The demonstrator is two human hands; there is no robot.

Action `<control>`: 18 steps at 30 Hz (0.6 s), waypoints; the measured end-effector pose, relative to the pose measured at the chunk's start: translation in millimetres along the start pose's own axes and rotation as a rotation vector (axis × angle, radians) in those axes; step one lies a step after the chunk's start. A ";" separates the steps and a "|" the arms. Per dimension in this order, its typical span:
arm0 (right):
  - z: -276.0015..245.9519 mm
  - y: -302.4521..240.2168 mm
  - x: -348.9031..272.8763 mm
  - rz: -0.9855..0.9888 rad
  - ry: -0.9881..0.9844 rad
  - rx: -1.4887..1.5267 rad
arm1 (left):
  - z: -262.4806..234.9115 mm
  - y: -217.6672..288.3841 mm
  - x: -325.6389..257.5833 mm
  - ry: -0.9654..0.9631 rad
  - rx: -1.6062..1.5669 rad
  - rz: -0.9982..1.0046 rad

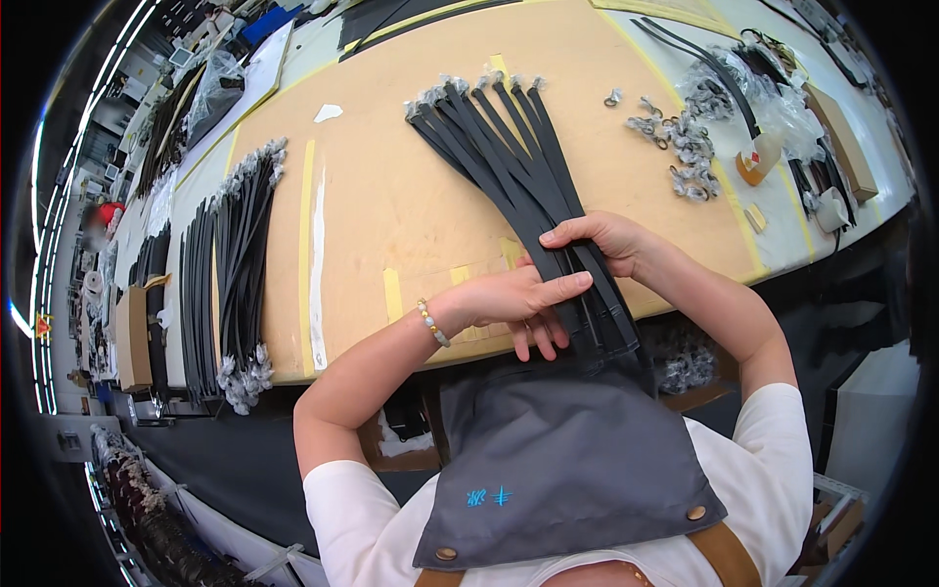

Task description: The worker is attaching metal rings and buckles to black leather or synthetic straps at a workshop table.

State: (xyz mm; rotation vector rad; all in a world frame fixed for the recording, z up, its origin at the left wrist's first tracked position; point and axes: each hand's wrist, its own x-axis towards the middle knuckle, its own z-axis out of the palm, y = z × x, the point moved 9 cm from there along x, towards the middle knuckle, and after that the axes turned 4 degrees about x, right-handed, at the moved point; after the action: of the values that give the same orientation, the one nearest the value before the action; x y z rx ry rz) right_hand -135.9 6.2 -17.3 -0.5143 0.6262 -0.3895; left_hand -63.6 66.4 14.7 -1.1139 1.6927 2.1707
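Note:
A bundle of long black straps (509, 186) fans out over the tan table top. Its far ends carry small pieces wrapped in clear plastic, while the near ends hang past the table edge by my apron. My right hand (606, 240) grips the bundle from the right, thumb across the top. From the left, my left hand (528, 298) holds the same straps, thumb over them and fingers partly underneath. On the left of the table lies a pile of similar black straps (240, 259) with plastic-wrapped ends.
At the right lie loose plastic-wrapped metal rings (690, 147). Beyond them are an amber glue bottle (758, 158), a white roll (831, 209) and a cardboard box (841, 142). Yellow tape strips (393, 293) mark the table. An open box (396, 435) sits below the table's near edge.

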 end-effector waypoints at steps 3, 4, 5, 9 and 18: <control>-13.3 -2.1 -7.7 0.005 0.028 -0.011 | 10.3 0.3 12.2 -0.047 0.062 -0.031; -16.4 -1.7 -10.2 0.020 0.034 -0.012 | 10.2 1.0 15.5 -0.053 0.072 -0.031; -20.2 -2.2 -13.5 0.008 0.046 -0.002 | 12.4 1.4 21.3 -0.067 0.033 -0.036; -17.5 0.1 -17.4 0.001 0.048 -0.016 | 18.9 -7.2 38.8 -0.097 -0.121 -0.075; -30.2 6.4 -44.5 0.057 0.017 0.045 | -72.4 96.6 -4.0 0.265 0.402 0.468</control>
State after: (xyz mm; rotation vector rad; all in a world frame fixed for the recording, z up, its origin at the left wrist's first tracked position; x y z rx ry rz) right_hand -187.2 23.1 -21.7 -0.4497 0.6452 -0.3539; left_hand -81.5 -29.8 85.4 -0.9986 2.5845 1.8189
